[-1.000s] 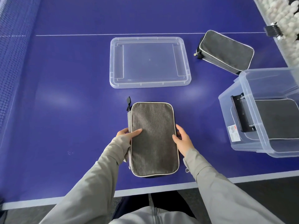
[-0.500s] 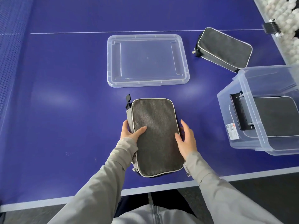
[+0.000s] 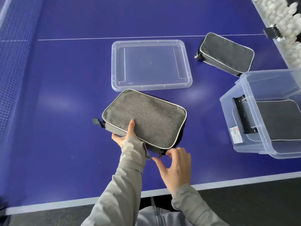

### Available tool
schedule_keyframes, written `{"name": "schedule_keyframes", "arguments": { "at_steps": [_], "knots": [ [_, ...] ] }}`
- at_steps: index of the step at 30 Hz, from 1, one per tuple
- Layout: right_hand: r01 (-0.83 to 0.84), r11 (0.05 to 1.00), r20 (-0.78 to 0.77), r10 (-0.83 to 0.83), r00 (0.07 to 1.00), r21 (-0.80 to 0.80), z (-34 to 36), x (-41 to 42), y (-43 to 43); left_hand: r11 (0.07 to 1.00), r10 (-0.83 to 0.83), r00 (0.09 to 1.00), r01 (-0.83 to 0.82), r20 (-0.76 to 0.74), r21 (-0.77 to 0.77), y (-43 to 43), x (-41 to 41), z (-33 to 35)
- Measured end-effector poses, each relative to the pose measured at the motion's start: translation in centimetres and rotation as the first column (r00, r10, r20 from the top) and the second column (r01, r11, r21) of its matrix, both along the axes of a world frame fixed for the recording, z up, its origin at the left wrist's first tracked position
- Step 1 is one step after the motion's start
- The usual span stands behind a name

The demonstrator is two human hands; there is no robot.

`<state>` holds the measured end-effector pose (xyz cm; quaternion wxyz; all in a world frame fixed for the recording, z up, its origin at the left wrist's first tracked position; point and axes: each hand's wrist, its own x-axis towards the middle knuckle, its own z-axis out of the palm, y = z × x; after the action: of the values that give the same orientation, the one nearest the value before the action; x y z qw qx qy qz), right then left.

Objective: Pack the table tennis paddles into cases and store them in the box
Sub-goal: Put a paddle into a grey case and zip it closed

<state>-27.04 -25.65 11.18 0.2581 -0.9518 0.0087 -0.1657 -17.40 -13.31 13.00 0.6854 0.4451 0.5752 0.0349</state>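
A grey fabric paddle case (image 3: 146,116) with white piping lies slanted on the blue table, in front of me. My left hand (image 3: 126,135) grips its near long edge, thumb on top and fingers underneath. My right hand (image 3: 175,167) hovers at the case's near corner, fingers spread and loosely bent, close to the zipper pull (image 3: 161,153) without holding it. A second grey case (image 3: 226,53) lies at the far right. The clear plastic box (image 3: 249,101) at the right holds a third case (image 3: 278,119).
The box's clear lid (image 3: 151,66) lies flat beyond the case. A bin of white balls (image 3: 283,18) runs along the far right edge. The net (image 3: 11,62) stands at the left. The table's near edge (image 3: 211,185) is just below my hands.
The case has been turned from lengthwise to slanted across the table. My right hand left its right edge and moved to the near corner by the zipper; my left hand still grips it.
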Motion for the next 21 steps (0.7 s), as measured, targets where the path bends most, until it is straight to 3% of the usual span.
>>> {"name": "schedule_keyframes", "arguments": {
  "at_steps": [3,6,10,15,21],
  "knots": [
    [0.009,0.999,0.056,-0.006,0.998,-0.052,0.2,0.7,0.1,0.999,0.043,0.999,-0.043,0.003,0.02,0.2,0.1,0.5],
    [-0.117,0.985,0.113,0.131,0.985,-0.124,0.5,0.6,-0.1,0.999,0.023,0.999,-0.025,0.034,0.048,0.9,0.1,0.8],
    [-0.165,0.984,0.121,0.172,0.978,-0.068,1.3,0.4,-0.3,0.998,-0.003,1.0,0.002,0.031,0.056,1.7,-0.4,1.3],
    [-0.008,0.998,0.053,0.004,0.999,0.063,2.2,0.7,-2.8,0.997,-0.036,0.999,0.034,0.025,0.066,3.1,-0.9,1.6],
    [0.257,0.948,-0.072,-0.248,0.966,0.185,2.3,4.2,-6.0,0.976,-0.215,0.976,0.213,0.037,0.049,3.7,-2.7,2.1]
  ]
}}
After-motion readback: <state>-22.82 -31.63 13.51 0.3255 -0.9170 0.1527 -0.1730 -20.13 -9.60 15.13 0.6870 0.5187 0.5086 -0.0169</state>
